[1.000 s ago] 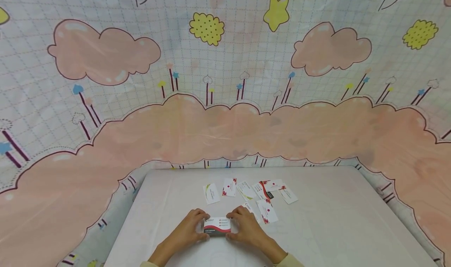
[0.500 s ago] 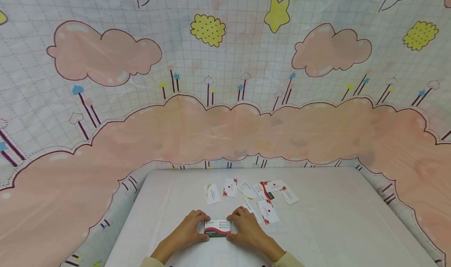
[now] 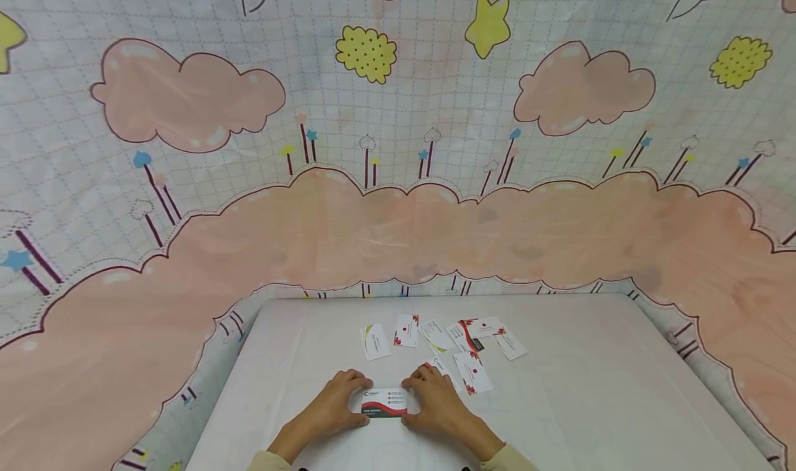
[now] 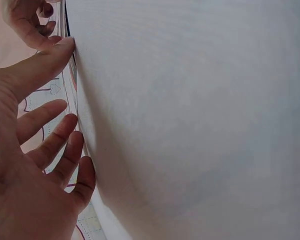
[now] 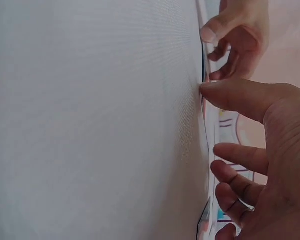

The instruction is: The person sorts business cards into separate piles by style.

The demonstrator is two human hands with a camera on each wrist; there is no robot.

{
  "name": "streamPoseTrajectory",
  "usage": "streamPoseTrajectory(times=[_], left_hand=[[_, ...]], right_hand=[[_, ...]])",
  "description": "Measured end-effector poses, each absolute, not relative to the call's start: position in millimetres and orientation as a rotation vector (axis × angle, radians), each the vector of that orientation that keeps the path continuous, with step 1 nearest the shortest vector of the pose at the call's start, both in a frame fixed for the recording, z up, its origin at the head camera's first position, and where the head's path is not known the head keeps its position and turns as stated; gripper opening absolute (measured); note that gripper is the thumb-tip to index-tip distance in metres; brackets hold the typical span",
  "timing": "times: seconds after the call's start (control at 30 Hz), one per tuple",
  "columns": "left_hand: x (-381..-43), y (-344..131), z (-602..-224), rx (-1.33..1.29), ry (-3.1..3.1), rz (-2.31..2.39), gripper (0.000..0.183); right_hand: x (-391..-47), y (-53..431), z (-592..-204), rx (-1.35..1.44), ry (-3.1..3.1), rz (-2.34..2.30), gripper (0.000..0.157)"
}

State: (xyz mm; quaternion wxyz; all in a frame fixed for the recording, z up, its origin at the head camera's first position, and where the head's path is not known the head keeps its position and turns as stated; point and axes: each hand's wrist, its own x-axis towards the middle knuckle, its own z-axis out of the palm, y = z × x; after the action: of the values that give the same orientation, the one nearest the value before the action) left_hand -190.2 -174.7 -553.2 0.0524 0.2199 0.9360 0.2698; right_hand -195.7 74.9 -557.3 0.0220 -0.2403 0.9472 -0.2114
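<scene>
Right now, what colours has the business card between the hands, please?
Business card: white, red, dark grey; head view.

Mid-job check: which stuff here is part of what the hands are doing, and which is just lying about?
Part of the job:
- card with red wave
- left hand and right hand, gripping its short ends

Apparently just lying about:
- loose cards, some overlapping, though these may belong too
- patterned cloth, likely only backdrop

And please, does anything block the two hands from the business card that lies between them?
Nothing visible stands in the way: the left hand and right hand are at opposite short ends of the business card. The other business cards lie beyond, one partly hidden behind the right hand.
</scene>
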Motion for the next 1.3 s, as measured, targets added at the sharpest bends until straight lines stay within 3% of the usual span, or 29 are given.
streamPoseTrajectory(times=[0.57, 1.3], left_hand=[[-189, -160, -523, 0.547, 2.949, 1.052, 0.051], [-229, -95, -527, 0.561, 2.834, 1.066, 0.05]], right_hand=[[-186, 99, -538, -0.552, 3.033, -1.035, 0.041], [-185, 134, -550, -0.195, 3.172, -1.043, 0.039]])
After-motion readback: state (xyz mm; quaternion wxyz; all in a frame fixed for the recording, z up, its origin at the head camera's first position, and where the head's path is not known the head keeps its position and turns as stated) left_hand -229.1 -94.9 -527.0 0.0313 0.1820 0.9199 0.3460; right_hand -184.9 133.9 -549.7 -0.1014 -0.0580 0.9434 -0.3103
